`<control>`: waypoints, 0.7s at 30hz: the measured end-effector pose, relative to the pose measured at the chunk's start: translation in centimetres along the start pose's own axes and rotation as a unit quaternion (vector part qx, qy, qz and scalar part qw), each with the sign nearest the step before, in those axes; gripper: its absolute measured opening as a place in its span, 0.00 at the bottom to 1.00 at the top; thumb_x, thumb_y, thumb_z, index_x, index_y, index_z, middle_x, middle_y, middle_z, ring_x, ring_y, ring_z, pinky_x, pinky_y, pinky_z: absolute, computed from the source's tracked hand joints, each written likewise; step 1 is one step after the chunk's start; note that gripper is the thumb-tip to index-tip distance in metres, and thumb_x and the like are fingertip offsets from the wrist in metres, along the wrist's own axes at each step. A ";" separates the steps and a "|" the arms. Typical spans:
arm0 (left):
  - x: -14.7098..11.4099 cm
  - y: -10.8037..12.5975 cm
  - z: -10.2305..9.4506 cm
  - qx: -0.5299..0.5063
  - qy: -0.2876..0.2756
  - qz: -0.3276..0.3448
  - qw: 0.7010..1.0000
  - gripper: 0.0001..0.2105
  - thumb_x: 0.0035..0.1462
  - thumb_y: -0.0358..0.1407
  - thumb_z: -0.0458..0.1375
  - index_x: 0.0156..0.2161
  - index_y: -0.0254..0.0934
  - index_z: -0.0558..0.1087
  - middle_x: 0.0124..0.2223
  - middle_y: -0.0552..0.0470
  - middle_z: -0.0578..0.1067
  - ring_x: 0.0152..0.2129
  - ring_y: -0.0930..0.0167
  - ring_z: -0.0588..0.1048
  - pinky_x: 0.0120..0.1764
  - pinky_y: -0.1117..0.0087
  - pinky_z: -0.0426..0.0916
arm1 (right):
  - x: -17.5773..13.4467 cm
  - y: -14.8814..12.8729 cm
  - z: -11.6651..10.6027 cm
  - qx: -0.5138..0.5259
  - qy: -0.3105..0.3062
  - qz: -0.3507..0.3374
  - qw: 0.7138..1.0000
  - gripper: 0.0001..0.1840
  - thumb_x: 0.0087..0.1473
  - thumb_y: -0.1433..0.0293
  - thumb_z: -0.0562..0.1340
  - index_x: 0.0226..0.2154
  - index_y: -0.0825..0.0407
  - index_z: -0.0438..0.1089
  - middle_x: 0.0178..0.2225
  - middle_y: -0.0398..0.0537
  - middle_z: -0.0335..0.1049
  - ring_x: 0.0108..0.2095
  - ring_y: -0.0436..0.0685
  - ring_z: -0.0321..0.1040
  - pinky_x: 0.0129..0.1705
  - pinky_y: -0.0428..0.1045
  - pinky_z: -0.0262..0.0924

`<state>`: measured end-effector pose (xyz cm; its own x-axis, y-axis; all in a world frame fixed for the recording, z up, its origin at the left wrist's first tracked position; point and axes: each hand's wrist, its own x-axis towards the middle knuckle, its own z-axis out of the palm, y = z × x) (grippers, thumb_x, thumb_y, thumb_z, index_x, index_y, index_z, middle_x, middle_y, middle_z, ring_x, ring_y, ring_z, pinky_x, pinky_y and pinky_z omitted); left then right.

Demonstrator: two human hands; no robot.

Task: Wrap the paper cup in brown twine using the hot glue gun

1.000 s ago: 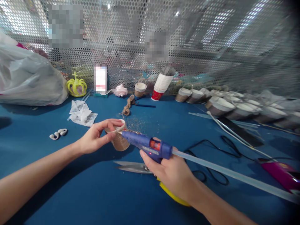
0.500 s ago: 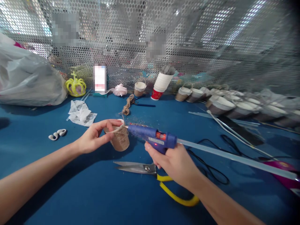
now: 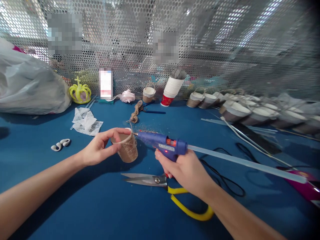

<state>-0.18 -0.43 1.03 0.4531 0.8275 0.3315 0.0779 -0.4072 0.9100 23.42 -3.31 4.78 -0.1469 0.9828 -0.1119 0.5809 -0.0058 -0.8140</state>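
My left hand [image 3: 101, 146] grips a small brown paper cup [image 3: 128, 150] by its rim, fingers over the top and thumb on the near side. Strands of glue or twine show on the cup's side. In my right hand [image 3: 186, 170] is a blue hot glue gun [image 3: 162, 143] with a red light lit and a long clear glue stick [image 3: 240, 162] out of its back. Its nozzle points left, at the cup's upper right edge; I cannot tell whether it touches. A strand of twine runs from the cup's rim to a twine bundle [image 3: 135, 113] behind it.
Scissors with yellow handles [image 3: 192, 210] lie below my right hand. White scraps [image 3: 86, 121] and white earphones [image 3: 60, 144] lie left. Behind stand a phone [image 3: 105, 83], a yellow crown [image 3: 80, 91], stacked paper cups [image 3: 172, 88] and several lined buckets [image 3: 262, 115]. A black cord [image 3: 225, 185] loops at right.
The cup has turned or tilted slightly in my left hand, showing more of its strands. The glue gun has shifted a little, its nozzle staying by the rim.
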 end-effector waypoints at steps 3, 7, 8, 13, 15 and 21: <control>0.0 0.0 0.0 0.000 0.000 0.000 1.000 0.08 0.56 0.35 0.54 0.27 0.34 0.64 0.54 0.40 0.68 0.53 0.59 0.64 0.53 0.58 0.57 | 0.1 0.1 -0.1 0.017 -0.001 -0.020 1.000 0.11 0.48 0.65 0.57 0.20 0.53 0.61 0.11 0.38 0.59 0.13 0.47 0.57 0.18 0.44 0.59; 0.0 -0.1 -0.1 0.000 0.003 -0.004 1.000 0.08 0.56 0.35 0.54 0.27 0.34 0.65 0.54 0.40 0.68 0.53 0.59 0.64 0.52 0.59 0.58 | 0.1 0.0 -0.1 0.028 -0.005 -0.021 0.999 0.09 0.48 0.66 0.57 0.21 0.53 0.63 0.11 0.37 0.58 0.13 0.47 0.56 0.17 0.44 0.58; 0.0 -0.1 -0.1 0.000 0.004 -0.005 1.000 0.09 0.56 0.35 0.54 0.27 0.34 0.65 0.54 0.40 0.68 0.53 0.59 0.64 0.52 0.59 0.58 | 0.0 0.0 -0.1 0.028 -0.008 -0.015 0.999 0.09 0.48 0.66 0.57 0.21 0.54 0.63 0.10 0.37 0.57 0.12 0.46 0.56 0.17 0.44 0.57; 0.0 -0.1 0.0 -0.007 0.004 -0.005 1.000 0.09 0.56 0.36 0.55 0.27 0.34 0.65 0.54 0.41 0.68 0.52 0.59 0.65 0.52 0.58 0.58 | -0.3 -0.1 -0.1 0.032 -0.020 0.006 0.999 0.09 0.47 0.64 0.57 0.23 0.53 0.63 0.11 0.36 0.56 0.13 0.46 0.54 0.17 0.44 0.56; 0.0 -0.1 0.0 -0.010 0.004 -0.003 1.000 0.09 0.56 0.36 0.55 0.27 0.34 0.65 0.54 0.41 0.68 0.52 0.59 0.65 0.52 0.58 0.58 | -0.3 0.0 -0.2 0.029 -0.021 0.005 0.999 0.10 0.47 0.64 0.56 0.23 0.53 0.63 0.11 0.37 0.56 0.13 0.47 0.54 0.18 0.44 0.56; 0.0 -0.2 0.0 -0.010 0.004 -0.004 1.000 0.09 0.56 0.36 0.55 0.27 0.34 0.65 0.54 0.40 0.68 0.53 0.59 0.65 0.52 0.59 0.58 | -0.5 0.6 0.2 -0.008 -0.015 -0.020 1.000 0.11 0.48 0.62 0.55 0.21 0.51 0.60 0.11 0.37 0.56 0.13 0.47 0.55 0.17 0.45 0.56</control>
<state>-0.23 -0.37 0.89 0.4456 0.8336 0.3263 0.0628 -0.3927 0.9175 23.71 -3.82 4.24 -0.1945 0.9761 -0.0974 0.5868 0.0362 -0.8089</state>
